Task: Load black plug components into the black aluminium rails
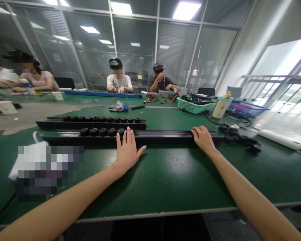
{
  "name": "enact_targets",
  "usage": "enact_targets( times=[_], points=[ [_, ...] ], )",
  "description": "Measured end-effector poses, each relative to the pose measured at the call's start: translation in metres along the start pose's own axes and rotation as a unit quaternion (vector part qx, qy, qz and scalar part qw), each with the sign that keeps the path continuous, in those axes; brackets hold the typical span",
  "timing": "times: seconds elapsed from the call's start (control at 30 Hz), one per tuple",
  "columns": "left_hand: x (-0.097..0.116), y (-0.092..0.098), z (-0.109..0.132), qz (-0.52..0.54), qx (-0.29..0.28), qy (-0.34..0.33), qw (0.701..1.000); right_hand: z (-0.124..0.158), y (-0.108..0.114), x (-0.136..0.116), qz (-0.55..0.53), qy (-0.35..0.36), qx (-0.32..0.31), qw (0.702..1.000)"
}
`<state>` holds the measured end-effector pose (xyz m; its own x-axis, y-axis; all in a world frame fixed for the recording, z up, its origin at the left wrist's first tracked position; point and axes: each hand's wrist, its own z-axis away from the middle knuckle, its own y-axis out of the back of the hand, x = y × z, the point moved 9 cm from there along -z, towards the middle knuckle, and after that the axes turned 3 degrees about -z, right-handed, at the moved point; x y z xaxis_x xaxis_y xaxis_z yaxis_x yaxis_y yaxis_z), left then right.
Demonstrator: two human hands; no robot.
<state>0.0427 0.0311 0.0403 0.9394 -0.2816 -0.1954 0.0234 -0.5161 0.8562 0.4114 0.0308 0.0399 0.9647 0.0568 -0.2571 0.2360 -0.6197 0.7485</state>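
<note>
Two long black metal rails lie side by side across the green bench. My left hand [127, 154] rests palm down with fingers spread, its fingertips on the near rail [155, 138] and its thumb splayed out. At that rail's right part, my right hand [203, 139] curls over the top edge and appears to grip it. Several small black cylindrical parts [102, 132] stand on the near rail's left half, just beyond my left fingers. A longer row of similar parts [102, 119] sits along the far rail [90, 125].
A pixelated patch [50, 172] hides something on the bench to my left. Black parts and cables [238, 135] lie to my right. Beyond are a teal basket [194, 104], a bottle [221, 107], a blue rail [102, 94], and several seated people.
</note>
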Motion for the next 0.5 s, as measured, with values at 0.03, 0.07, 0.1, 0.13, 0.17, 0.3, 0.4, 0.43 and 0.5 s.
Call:
enact_targets(
  times=[0.03, 0.07, 0.1, 0.13, 0.17, 0.3, 0.4, 0.43, 0.5],
  points=[
    [0.0, 0.0, 0.0, 0.0, 0.0, 0.0, 1.0, 0.0, 0.002, 0.004, 0.001, -0.004, 0.004, 1.0],
    [0.0, 0.0, 0.0, 0.0, 0.0, 0.0, 1.0, 0.001, 0.003, 0.008, 0.001, -0.006, 0.007, 1.0],
    [0.0, 0.0, 0.0, 0.0, -0.001, 0.001, 1.0, 0.001, 0.004, 0.011, 0.001, -0.007, 0.01, 1.0],
    [0.0, 0.001, 0.0, 0.001, -0.001, 0.002, 1.0, 0.001, 0.004, 0.014, 0.0, -0.007, 0.012, 1.0],
    [0.0, 0.001, 0.0, 0.003, -0.002, 0.003, 1.0, 0.001, 0.004, 0.016, -0.001, -0.007, 0.013, 1.0],
    [0.0, 0.001, 0.0, 0.009, -0.006, 0.003, 1.0, 0.001, 0.003, 0.019, 0.0, -0.009, 0.009, 1.0],
    [0.001, 0.0, 0.0, -0.005, -0.004, 0.0, 1.0, 0.001, 0.003, 0.018, 0.003, -0.009, 0.005, 1.0],
    [0.0, 0.0, 0.0, -0.009, -0.003, 0.0, 1.0, 0.001, 0.003, 0.018, 0.005, -0.008, 0.004, 1.0],
    [0.0, 0.0, 0.0, -0.012, -0.002, -0.001, 1.0, 0.001, 0.003, 0.018, 0.011, -0.003, 0.004, 1.0]
  ],
)
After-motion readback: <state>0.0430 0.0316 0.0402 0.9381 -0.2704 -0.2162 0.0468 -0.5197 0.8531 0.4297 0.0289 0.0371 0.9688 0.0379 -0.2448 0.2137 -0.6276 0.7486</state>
